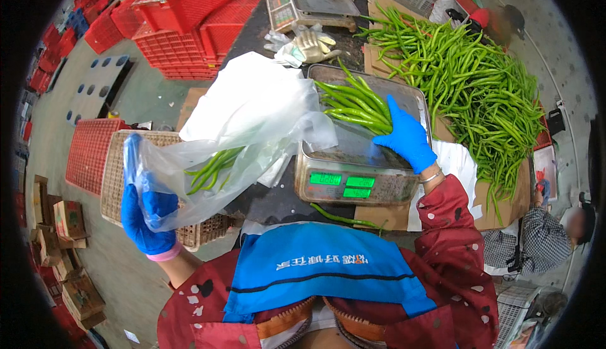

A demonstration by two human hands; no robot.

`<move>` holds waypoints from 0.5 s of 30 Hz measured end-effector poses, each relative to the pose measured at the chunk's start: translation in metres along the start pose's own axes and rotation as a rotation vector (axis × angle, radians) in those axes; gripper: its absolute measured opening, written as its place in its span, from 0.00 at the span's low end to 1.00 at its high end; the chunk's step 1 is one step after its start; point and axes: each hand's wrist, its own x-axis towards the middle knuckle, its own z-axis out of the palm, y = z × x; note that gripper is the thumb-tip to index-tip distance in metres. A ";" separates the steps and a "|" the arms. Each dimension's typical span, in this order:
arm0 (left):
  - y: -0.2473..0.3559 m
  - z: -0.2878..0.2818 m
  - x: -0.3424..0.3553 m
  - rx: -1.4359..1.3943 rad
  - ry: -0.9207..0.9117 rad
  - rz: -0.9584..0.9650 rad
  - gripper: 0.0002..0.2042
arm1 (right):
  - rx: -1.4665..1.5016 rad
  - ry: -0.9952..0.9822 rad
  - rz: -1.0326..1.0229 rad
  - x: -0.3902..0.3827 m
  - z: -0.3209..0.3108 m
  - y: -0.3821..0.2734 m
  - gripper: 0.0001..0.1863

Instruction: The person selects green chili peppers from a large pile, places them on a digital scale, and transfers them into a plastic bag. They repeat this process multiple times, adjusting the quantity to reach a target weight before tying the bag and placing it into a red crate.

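Observation:
My left hand (148,219), in a blue glove, is closed on the edge of a clear plastic bag (252,159). Several long green chili peppers (214,169) show through the bag's film. My right hand (407,135), also gloved in blue, grips one end of a bunch of green chili peppers (356,102). That bunch lies over the metal pan of a digital scale (360,185) with lit green displays. Part of the bag overlaps the scale's left side. One loose chili pepper (344,217) rests in front of the scale.
A big heap of chili peppers (467,77) covers cardboard at the right. Behind are a second scale (315,1) and work gloves (309,47). White plastic bags (246,90) lie left of my scale. Red crates (183,33) stand far left; a person (530,241) is at right.

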 end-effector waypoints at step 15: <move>0.007 -0.001 0.001 -0.224 -0.077 -0.135 0.13 | 0.038 -0.050 -0.036 -0.002 0.006 -0.007 0.42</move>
